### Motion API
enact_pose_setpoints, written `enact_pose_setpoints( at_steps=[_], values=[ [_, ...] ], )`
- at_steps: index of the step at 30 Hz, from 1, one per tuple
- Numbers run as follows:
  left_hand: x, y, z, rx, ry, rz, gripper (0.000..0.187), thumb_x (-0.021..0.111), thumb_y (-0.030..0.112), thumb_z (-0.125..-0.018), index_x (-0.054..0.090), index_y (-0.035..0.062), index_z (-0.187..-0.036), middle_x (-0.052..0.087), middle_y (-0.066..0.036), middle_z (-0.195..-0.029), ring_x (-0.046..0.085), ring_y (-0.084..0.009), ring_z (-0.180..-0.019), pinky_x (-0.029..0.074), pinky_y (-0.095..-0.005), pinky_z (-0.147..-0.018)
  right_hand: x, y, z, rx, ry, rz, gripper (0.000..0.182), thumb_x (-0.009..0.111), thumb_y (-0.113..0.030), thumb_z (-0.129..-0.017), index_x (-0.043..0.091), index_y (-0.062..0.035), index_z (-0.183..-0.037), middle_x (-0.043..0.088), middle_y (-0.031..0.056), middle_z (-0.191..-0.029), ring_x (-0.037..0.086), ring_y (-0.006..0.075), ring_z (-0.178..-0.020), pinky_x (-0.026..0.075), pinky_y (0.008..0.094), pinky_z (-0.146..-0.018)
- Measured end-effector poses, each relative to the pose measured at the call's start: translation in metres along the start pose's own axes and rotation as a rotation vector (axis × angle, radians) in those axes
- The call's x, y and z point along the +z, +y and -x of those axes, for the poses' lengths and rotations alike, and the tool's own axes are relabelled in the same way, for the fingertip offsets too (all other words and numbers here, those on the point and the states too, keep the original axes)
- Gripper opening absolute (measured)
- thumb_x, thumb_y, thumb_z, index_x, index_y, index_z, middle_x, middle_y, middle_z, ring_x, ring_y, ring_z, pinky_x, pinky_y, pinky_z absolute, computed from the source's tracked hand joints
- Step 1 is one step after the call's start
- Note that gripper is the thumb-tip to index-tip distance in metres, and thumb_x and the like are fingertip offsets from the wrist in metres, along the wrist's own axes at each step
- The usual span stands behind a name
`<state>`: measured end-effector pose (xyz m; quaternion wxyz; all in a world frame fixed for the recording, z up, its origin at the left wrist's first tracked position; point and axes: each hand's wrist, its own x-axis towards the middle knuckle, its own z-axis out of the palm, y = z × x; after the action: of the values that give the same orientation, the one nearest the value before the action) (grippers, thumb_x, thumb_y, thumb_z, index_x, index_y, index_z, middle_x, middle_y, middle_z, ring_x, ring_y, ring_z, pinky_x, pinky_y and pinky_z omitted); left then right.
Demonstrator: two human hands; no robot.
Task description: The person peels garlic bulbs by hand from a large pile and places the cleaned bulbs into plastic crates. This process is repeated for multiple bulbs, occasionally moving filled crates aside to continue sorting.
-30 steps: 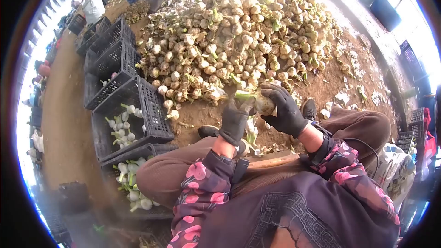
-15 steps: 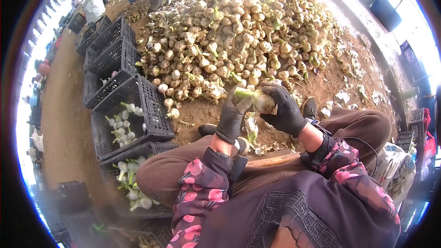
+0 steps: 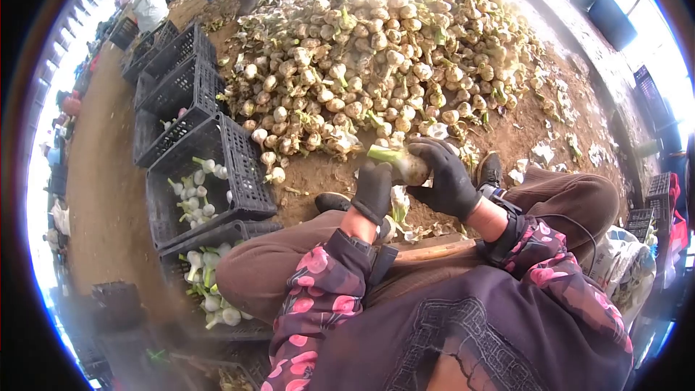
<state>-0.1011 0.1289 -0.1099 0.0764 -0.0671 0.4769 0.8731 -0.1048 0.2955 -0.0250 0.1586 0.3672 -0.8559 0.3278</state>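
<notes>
In front of my crossed legs I hold a garlic bulb (image 3: 414, 168) with a short, thick green stem pointing left. My right hand (image 3: 447, 179), in a dark glove, wraps round the root end of the bulb. My left hand (image 3: 373, 187), gloved too, has its fingers curled in against the stem side, just below the stem; its fingertips are partly hidden. Beyond my hands spreads a large heap of garlic bulbs (image 3: 362, 65) with dirty outer skins. Loose peeled skins (image 3: 400, 206) lie on the ground below the held bulb.
Black plastic crates (image 3: 250, 166) stand in a row on my left, some with clean, trimmed garlic (image 3: 195, 199) inside. A wooden piece (image 3: 434, 250) lies between my legs. A white sack (image 3: 619, 264) is at my right. Another person (image 3: 148, 7) sits far off at the upper left.
My left hand has shifted slightly right and down along the garlic, its fingers now more curled in. My right hand keeps its hold on the bulb.
</notes>
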Motion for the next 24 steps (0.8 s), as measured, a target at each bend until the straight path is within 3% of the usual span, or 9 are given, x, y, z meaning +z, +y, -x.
enact_pose_setpoints(
  at_steps=[2,4,7,9,12,13,20,23,24],
  values=[
    [0.016,0.016,0.014,0.329,-0.01,-0.667,0.039,0.038,0.0,-0.078,0.053,-0.0036,-0.114,0.061,-0.011,-0.099,0.061,-0.0193,-0.088,0.05,-0.0282,-0.079,0.013,0.0,0.009,0.466,-0.045,-0.686,0.055,0.076,-0.015,-0.068,0.051,-0.0037,-0.116,0.058,0.0112,-0.113,0.055,0.0234,-0.107,0.045,0.0363,-0.09],
    [0.025,0.02,0.011,0.04,0.254,0.065,0.036,0.04,0.0,-0.077,0.056,-0.0037,-0.109,0.063,-0.01,-0.095,0.062,-0.0188,-0.085,0.051,-0.0303,-0.078,0.023,0.014,0.012,0.461,-0.04,-0.965,0.058,0.076,-0.015,-0.072,0.048,-0.0027,-0.121,0.057,0.0087,-0.112,0.055,0.0176,-0.104,0.046,0.0326,-0.088],
    [-0.01,-0.021,-0.012,0.38,0.243,-0.546,0.028,0.048,0.002,-0.076,0.06,-0.0008,-0.101,0.064,-0.011,-0.083,0.061,-0.0247,-0.073,0.05,-0.0374,-0.07,0.02,0.012,0.008,0.758,0.014,-1.789,0.049,0.062,-0.023,-0.086,0.043,-0.0045,-0.127,0.056,0.0107,-0.114,0.058,0.0221,-0.103,0.05,0.0373,-0.086],
    [-0.001,-0.02,-0.004,0.648,0.246,-1.146,0.024,0.052,0.006,-0.076,0.06,0.0004,-0.098,0.062,-0.014,-0.087,0.059,-0.0288,-0.078,0.049,-0.0387,-0.073,0.041,0.014,0.018,0.914,0.2,-1.456,0.045,0.051,-0.029,-0.091,0.042,-0.007,-0.13,0.053,0.0115,-0.121,0.057,0.0261,-0.104,0.052,0.0417,-0.081],
    [0.026,-0.024,0.012,0.737,0.295,-1.127,0.027,0.064,0.015,-0.07,0.061,0.0032,-0.094,0.06,-0.017,-0.093,0.058,-0.0344,-0.089,0.047,-0.041,-0.079,0.082,0.037,0.036,1.076,0.475,-1.375,0.024,0.049,-0.027,-0.092,0.056,-0.0092,-0.107,0.057,0.0022,-0.087,0.056,0.0154,-0.077,0.048,0.0313,-0.067],
    [0.031,-0.02,0.013,0.538,0.261,-1.097,0.03,0.063,0.015,-0.069,0.063,0.0031,-0.096,0.062,-0.019,-0.095,0.06,-0.0353,-0.09,0.048,-0.0413,-0.08,0.096,0.062,0.052,1.076,0.444,-1.5,0.019,0.048,-0.027,-0.093,0.057,-0.0102,-0.097,0.057,0.0005,-0.083,0.057,0.0155,-0.077,0.048,0.0309,-0.066],
    [0.023,-0.026,-0.001,0.232,0.352,-0.718,0.032,0.055,0.018,-0.077,0.062,0.002,-0.104,0.063,-0.022,-0.097,0.06,-0.0378,-0.092,0.048,-0.0423,-0.08,0.092,0.07,0.039,0.839,0.314,-1.321,0.028,0.045,-0.029,-0.094,0.057,-0.0064,-0.106,0.062,0.008,-0.096,0.061,0.0204,-0.085,0.051,0.0329,-0.072],
    [0.024,-0.025,0.001,0.391,0.251,-0.578,0.03,0.049,0.011,-0.084,0.057,-0.0003,-0.111,0.063,-0.021,-0.102,0.059,-0.0365,-0.095,0.047,-0.0399,-0.083,0.096,0.077,0.044,0.923,0.244,-1.774,0.042,0.045,-0.031,-0.095,0.047,-0.0016,-0.125,0.059,0.0139,-0.114,0.06,0.0263,-0.099,0.048,0.0377,-0.089],
    [0.022,-0.035,0.001,0.422,0.196,-0.638,0.025,0.05,0.011,-0.083,0.058,0.0006,-0.105,0.062,-0.019,-0.096,0.059,-0.0337,-0.09,0.047,-0.0391,-0.079,0.084,0.06,0.034,0.745,0.055,-2.06,0.049,0.041,-0.031,-0.095,0.038,0.001,-0.133,0.051,0.017,-0.127,0.052,0.0289,-0.114,0.039,0.0392,-0.102]
  ],
)
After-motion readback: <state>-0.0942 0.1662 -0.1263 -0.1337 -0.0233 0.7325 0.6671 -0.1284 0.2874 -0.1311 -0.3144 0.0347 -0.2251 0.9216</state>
